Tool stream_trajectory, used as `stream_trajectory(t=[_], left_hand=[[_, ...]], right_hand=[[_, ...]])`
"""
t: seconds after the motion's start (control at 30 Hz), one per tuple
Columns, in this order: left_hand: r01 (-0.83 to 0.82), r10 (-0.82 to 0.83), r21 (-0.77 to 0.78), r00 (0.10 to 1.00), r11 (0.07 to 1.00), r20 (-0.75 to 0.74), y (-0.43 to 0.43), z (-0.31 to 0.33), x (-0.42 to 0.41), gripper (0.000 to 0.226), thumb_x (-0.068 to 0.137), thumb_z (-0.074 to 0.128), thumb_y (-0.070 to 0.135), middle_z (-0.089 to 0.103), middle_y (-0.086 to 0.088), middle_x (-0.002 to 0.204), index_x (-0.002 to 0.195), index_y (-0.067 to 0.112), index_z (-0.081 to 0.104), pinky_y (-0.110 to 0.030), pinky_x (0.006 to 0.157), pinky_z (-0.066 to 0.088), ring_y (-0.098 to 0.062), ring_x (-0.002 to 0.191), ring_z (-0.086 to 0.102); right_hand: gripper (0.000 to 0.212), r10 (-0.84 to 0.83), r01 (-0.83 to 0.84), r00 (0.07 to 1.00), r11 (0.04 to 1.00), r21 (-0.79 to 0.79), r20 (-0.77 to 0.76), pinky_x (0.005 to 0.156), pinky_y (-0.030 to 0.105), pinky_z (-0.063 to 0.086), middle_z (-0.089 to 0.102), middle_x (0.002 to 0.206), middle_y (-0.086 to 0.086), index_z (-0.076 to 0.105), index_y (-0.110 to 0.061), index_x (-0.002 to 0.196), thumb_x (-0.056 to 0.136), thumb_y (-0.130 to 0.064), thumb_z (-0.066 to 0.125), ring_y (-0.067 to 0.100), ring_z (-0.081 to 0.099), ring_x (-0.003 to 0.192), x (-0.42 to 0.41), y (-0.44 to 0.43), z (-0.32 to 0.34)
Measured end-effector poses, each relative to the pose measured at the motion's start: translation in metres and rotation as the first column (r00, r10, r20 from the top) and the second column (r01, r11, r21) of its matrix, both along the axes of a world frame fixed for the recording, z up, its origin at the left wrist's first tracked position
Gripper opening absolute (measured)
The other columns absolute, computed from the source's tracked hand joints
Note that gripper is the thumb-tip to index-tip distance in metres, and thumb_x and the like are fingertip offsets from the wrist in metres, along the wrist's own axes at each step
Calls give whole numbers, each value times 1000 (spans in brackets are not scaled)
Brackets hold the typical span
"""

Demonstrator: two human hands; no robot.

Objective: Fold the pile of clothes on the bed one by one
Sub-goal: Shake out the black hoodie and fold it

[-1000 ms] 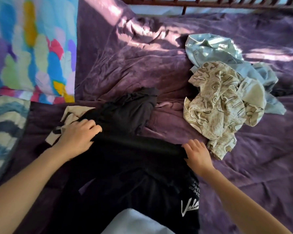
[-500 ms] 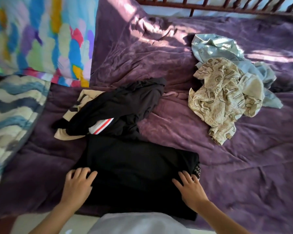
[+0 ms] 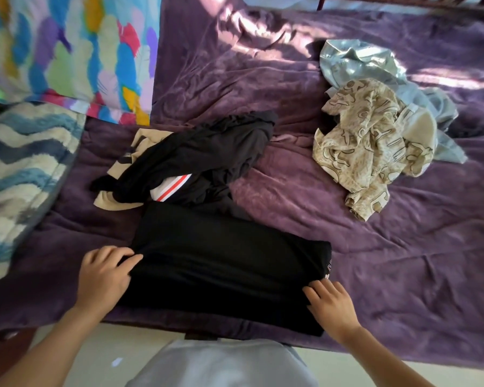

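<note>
Both hands bear on the black garment [image 3: 224, 263], which lies folded into a broad band near the bed's front edge: the left hand [image 3: 104, 277] pinches a bunch of cloth at the band's left end with fingers curled over it, while the right hand [image 3: 331, 308] rests flat and spread on the front right corner, holding nothing. The band's long axis runs left to right, tilting a little toward the front on the right side, so each hand sits at one short end and the cloth lies between them. A further fold, I judge, would bring one end across to the other, and the left hand, already gripping, seems better placed to carry it. Room is tight behind: a crumpled dark garment [image 3: 201, 160] with a red-striped patch touches the band's far left corner and could get caught up. To the right the purple bedspread [image 3: 389, 261] lies bare, and the beige patterned garment [image 3: 372, 152] with the pale blue one [image 3: 361, 62] behind it sits well apart toward the far right. The front edge is just beside the band, so little slack remains there.
</note>
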State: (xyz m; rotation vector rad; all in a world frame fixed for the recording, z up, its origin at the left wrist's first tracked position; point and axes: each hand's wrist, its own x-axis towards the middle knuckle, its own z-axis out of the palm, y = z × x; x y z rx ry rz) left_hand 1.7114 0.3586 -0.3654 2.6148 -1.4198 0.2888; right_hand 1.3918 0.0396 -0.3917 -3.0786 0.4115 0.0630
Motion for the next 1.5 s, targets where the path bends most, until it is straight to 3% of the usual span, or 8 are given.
stream_trajectory(t=[0.2, 0.4, 0.7, 0.8, 0.93, 1.1, 1.23, 1.5], left_hand=[[-49, 50, 123, 999, 991, -12, 17, -15, -24, 42, 65, 32, 10, 67, -16, 91, 66, 11, 73, -45, 68, 42, -30, 96, 46], [48, -46, 63, 999, 997, -29, -46, 4, -72, 43, 73, 37, 14, 63, -19, 115, 98, 12, 73, -46, 82, 44, -34, 111, 48], [106, 98, 563, 942, 820, -321, -96, -39, -130, 77, 39, 90, 45, 64, -19, 116, 110, 23, 70, -57, 77, 50, -42, 103, 62], [165, 46, 553, 937, 816, -347, -80, -38, -141, 78, 39, 90, 47, 66, -17, 115, 111, 24, 70, -56, 78, 50, -41, 103, 63], [113, 92, 568, 943, 815, -319, -78, -43, -149, 78, 36, 90, 45, 66, -18, 114, 109, 24, 71, -58, 77, 50, -42, 103, 63], [77, 138, 587, 940, 806, -312, -89, -45, -155, 75, 35, 91, 46, 67, -18, 110, 104, 24, 73, -59, 74, 50, -42, 100, 64], [33, 170, 586, 943, 810, -287, -92, -38, -159, 77, 36, 90, 49, 67, -17, 113, 107, 27, 71, -58, 75, 51, -41, 103, 63], [192, 208, 501, 743, 844, -636, -83, -18, -136, 48, 70, 55, 54, 54, -4, 134, 116, 42, 62, -51, 94, 44, -26, 129, 42]], right_hand=[[35, 54, -20, 940, 994, 104, -338, 58, 28, 33, 56, 61, -5, 67, -24, 61, 31, -36, 78, 17, 52, 59, -10, 37, -25], [38, -3, 24, 991, 987, 158, -132, 84, 35, 43, 68, 100, 1, 73, -28, 82, 75, -51, 43, 21, 54, 102, 19, 53, -7], [61, -310, 424, 823, 893, 152, -475, 103, 51, 34, 31, 151, 14, 38, -30, 142, 86, -48, 52, 31, 34, 137, 59, 36, -23], [65, -495, 699, 540, 714, 35, -681, 113, 52, 10, -2, 158, 6, -1, -34, 149, 95, -59, 23, 34, -1, 144, 22, 6, -31], [73, -574, 923, 228, 386, -14, -786, 112, 49, 19, 23, 152, 14, 22, -21, 148, 91, -66, 25, 34, 18, 139, -5, -2, -28], [63, -740, 823, 337, -69, 564, -582, 103, 40, 36, 47, 135, 17, 34, -6, 138, 90, -40, 56, 33, 44, 126, -4, 27, -27], [46, -800, 665, 106, -385, 640, -591, 93, 43, 47, 58, 111, 14, 45, -2, 111, 77, -12, 74, 33, 57, 102, 14, 25, -23], [73, -907, 484, 366, -6, 875, -208, 83, 32, 49, 52, 125, 4, 29, -27, 145, 86, 5, 56, 16, 56, 99, 93, 51, 85]])
